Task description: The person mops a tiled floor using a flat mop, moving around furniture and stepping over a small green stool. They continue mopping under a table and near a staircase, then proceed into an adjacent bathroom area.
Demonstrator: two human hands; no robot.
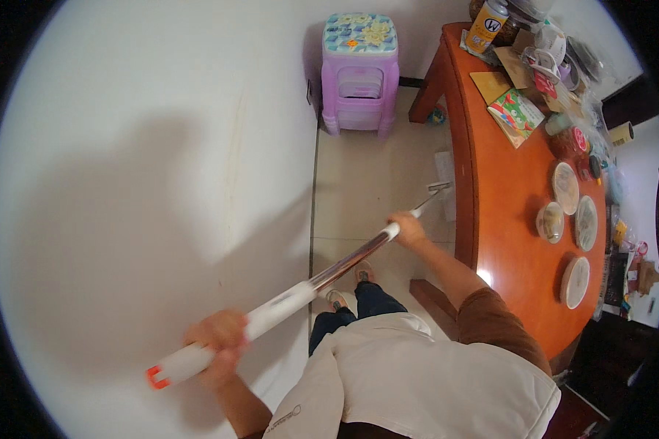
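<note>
A long mop with a white and metallic handle (343, 268) slants from the lower left to the upper right. My left hand (219, 340) grips its thick white upper end, near the orange tip. Farther down the pole, my right hand (409, 229) is closed around the white collar. The mop head (444, 186) rests low by the floor beside the wooden table, partly hidden beneath the table's edge; its pale flat pad shows only in part.
At right stands an orange-brown wooden table (505, 241) with lidded containers (575, 282), a booklet (516, 112) and a spray can (486, 26). Stacked purple plastic stools (359, 93) stand ahead on the tiled floor (379, 181). A white wall (143, 164) runs along the left.
</note>
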